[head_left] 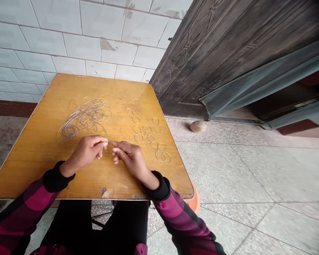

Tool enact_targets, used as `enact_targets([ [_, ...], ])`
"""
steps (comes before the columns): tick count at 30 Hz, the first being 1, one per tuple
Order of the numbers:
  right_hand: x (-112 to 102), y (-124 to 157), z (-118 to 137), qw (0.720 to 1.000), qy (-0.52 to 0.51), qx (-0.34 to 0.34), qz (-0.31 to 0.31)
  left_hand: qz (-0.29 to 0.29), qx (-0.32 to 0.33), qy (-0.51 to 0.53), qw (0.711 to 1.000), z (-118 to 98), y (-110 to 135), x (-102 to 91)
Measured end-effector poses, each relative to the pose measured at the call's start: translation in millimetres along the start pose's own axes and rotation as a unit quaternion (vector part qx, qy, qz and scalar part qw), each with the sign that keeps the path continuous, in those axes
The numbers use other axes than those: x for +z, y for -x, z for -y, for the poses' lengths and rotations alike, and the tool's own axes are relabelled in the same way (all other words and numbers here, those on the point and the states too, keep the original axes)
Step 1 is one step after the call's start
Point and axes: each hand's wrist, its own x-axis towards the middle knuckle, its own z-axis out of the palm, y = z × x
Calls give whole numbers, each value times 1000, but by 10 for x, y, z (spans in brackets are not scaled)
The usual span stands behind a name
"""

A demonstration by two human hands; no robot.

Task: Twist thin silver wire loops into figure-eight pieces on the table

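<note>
In the head view, my left hand (86, 152) and my right hand (129, 159) meet over the middle of a yellow wooden table (37, 166). Their fingertips pinch a thin silver wire (107, 143), which forms a small loop near my left hand. Just beyond them lies a loose tangle of silver wire (83, 118). To the right of my right hand, several twisted wire loops (149, 134) lie in a linked row on the tabletop.
A dark carved wooden door (215, 53) stands open at the right, beside a white tiled wall (69, 35). A small round stone (198, 126) sits on the speckled floor (228, 177). An orange stool rim (195, 200) shows past the table's near right corner.
</note>
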Motion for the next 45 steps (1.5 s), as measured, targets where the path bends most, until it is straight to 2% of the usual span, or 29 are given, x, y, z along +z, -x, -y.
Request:
enact_targets([
  [2,10,13,-13,988,144,-48,-25,2,-5,-7,1000,5,4,17],
  [4,21,25,-29,962,261,-74,-30,4,-14,-13,1000,11,9,44],
  [7,48,43,-46,925,371,-79,-17,6,-25,-20,999,15,10,75],
  [14,105,56,6,866,498,-44,13,-15,-24,-26,999,-15,-5,95],
  [19,105,19,127,824,558,35,92,-6,-27,-48,998,17,4,123],
  [22,115,3,180,807,575,58,124,-8,-15,-78,997,33,11,132],
  [34,142,-37,289,791,581,96,164,-1,9,-169,986,24,9,155],
  [42,109,-23,324,783,592,78,177,51,-86,-65,993,-3,-27,104],
  [45,99,-4,342,785,590,71,174,74,-103,-23,992,-2,-44,83],
])
